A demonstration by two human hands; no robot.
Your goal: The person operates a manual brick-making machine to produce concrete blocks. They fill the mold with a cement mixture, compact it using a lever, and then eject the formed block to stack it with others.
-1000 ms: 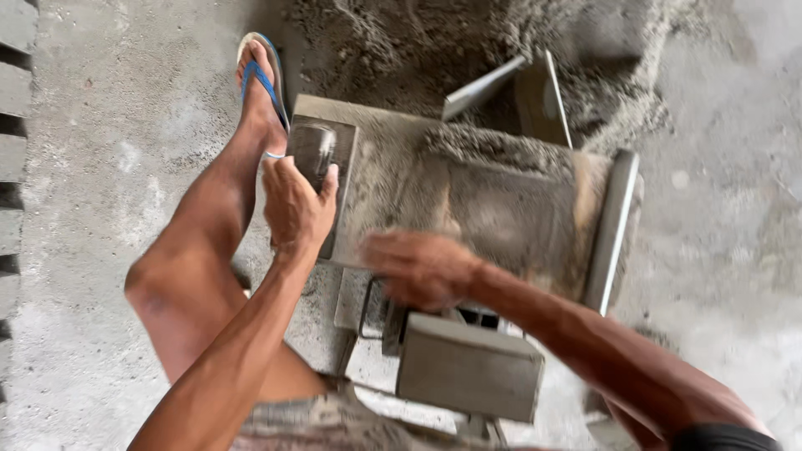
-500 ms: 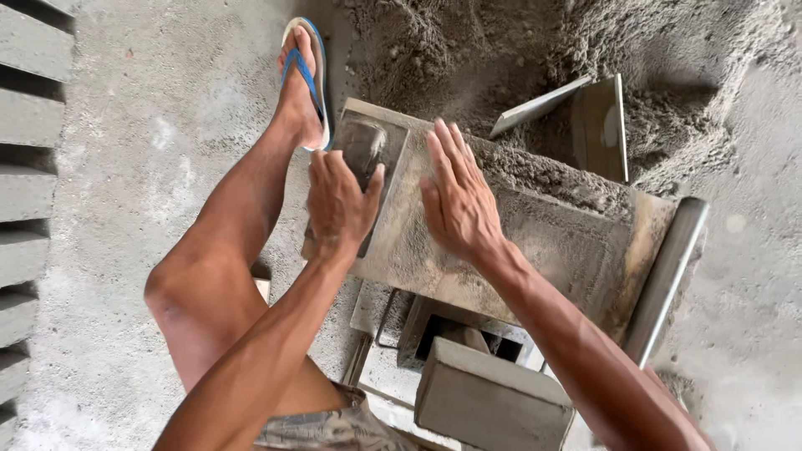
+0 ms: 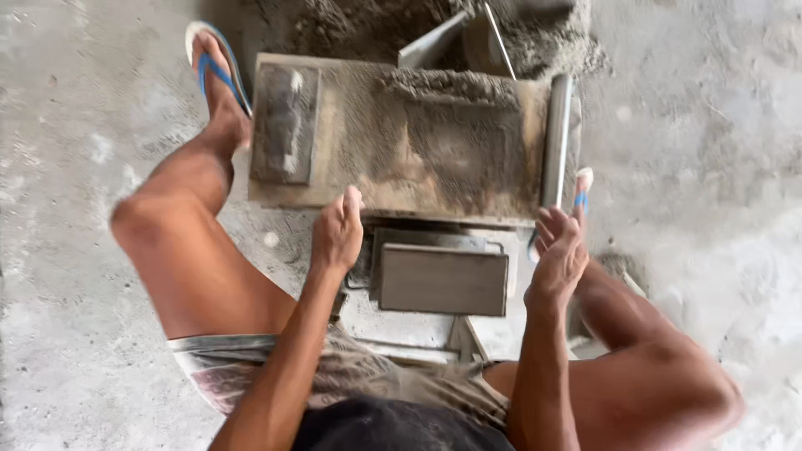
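Observation:
A metal block-moulding machine (image 3: 351, 142) stands between my legs, its flat top dusted with damp grey cement mix. My left hand (image 3: 337, 232) hovers at the near edge of that top, fingers loosely curled, holding nothing. My right hand (image 3: 558, 255) is open just below the round metal bar (image 3: 557, 138) along the machine's right side, not touching it. Between my hands lies a grey rectangular plate (image 3: 443, 278) at the machine's near side. A raised rectangular pad (image 3: 286, 123) sits on the top's left end.
A heap of grey cement mix (image 3: 351, 25) lies behind the machine with a shovel blade (image 3: 455, 38) stuck in it. My left foot in a blue sandal (image 3: 213, 71) rests by the machine's left corner. Concrete floor (image 3: 710, 125) surrounds everything.
Both hands have pulled back from the machine's top toward me, the right one swinging out to the right side near the bar. The view has shifted to show the whole machine.

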